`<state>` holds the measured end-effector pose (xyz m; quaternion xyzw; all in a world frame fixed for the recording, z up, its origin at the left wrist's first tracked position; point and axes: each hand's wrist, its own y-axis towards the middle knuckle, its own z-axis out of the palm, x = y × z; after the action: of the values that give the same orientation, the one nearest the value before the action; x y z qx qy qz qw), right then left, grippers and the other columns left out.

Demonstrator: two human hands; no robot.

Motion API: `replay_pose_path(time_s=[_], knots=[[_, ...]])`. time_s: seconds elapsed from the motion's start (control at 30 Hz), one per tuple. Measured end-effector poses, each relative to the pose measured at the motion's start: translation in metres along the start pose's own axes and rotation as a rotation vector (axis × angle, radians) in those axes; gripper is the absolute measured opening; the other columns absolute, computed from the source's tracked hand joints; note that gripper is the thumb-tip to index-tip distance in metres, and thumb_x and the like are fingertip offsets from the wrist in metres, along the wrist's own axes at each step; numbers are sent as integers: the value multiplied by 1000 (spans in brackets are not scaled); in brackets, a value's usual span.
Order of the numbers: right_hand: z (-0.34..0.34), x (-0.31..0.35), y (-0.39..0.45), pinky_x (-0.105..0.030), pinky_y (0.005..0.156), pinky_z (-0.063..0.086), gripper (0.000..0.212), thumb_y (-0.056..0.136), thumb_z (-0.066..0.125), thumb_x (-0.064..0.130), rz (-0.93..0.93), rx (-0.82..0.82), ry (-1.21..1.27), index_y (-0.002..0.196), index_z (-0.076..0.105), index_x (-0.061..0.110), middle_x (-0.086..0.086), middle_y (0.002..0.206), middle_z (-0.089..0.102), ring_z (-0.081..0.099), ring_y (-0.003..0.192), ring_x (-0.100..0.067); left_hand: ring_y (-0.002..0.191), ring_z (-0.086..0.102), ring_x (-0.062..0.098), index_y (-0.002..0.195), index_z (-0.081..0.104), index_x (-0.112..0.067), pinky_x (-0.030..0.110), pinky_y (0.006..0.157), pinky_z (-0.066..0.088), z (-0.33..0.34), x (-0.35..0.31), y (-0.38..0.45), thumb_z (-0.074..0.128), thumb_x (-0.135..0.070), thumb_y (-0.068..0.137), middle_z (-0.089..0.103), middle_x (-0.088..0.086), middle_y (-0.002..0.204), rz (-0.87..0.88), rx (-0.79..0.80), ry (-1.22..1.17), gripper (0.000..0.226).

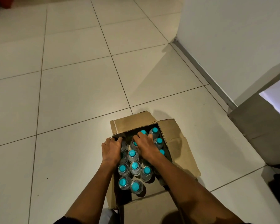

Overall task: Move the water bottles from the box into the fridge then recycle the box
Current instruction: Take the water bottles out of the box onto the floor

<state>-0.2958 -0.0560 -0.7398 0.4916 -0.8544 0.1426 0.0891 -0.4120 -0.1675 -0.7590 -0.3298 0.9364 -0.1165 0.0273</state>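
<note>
On the tiled floor (71, 94), both hands reach into the box (176, 143).
Left hand (111, 148) and right hand (145, 145) each curl fingers round bottles (132, 155).
</note>
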Motion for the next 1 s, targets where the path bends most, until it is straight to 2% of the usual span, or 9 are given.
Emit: replay_pose_path(time_s=[0.1,0.2,0.27,0.5,0.6,0.73,1.0], knots=[[-10,0,-6,-42,99,32,36,90,63,11,-41,-35,16,123,50,16,-8,124,49,51,109,-27,115,46,25,137,41,-29,37,96,41,-6,-4,4,67,-37,86,54,6,124,25,42,13,57],[-26,-3,-13,-44,99,33,32,92,61,17,-94,-76,33,122,51,15,-8,124,49,51,109,-27,113,47,24,126,52,-27,39,96,41,-10,-5,7,63,-39,88,56,5,120,19,56,-1,41],[-37,-7,-17,-44,99,35,33,92,61,18,-121,-108,40,124,51,14,-9,124,49,53,107,-27,111,48,24,123,54,-27,38,95,43,-10,-6,6,64,-38,87,56,5,120,14,38,-16,39],[-77,-16,-29,-44,103,36,38,93,61,20,-149,-138,94,129,50,11,-10,126,50,54,110,-26,103,50,25,121,49,-19,37,85,47,-36,-12,-9,65,-36,85,57,10,118,39,-78,-80,44],[-95,-17,-38,-39,95,46,36,92,62,17,-160,-167,155,126,50,10,-10,124,49,53,107,-25,93,52,24,115,51,-17,36,78,48,-58,-13,-15,60,-38,89,60,9,108,69,-156,-96,35],[-120,-27,-50,-40,88,50,33,91,62,15,-158,-255,197,122,51,10,-11,118,50,53,101,-25,88,53,28,107,56,-12,40,71,48,-93,-23,-25,58,-35,91,62,12,100,142,-293,-142,28],[-166,-87,-96,-34,88,51,31,92,63,20,-47,-428,255,120,52,17,-5,116,51,55,100,-20,87,52,31,110,56,-7,44,73,48,-133,-68,-40,59,-28,93,60,16,97,302,-448,-328,27]])
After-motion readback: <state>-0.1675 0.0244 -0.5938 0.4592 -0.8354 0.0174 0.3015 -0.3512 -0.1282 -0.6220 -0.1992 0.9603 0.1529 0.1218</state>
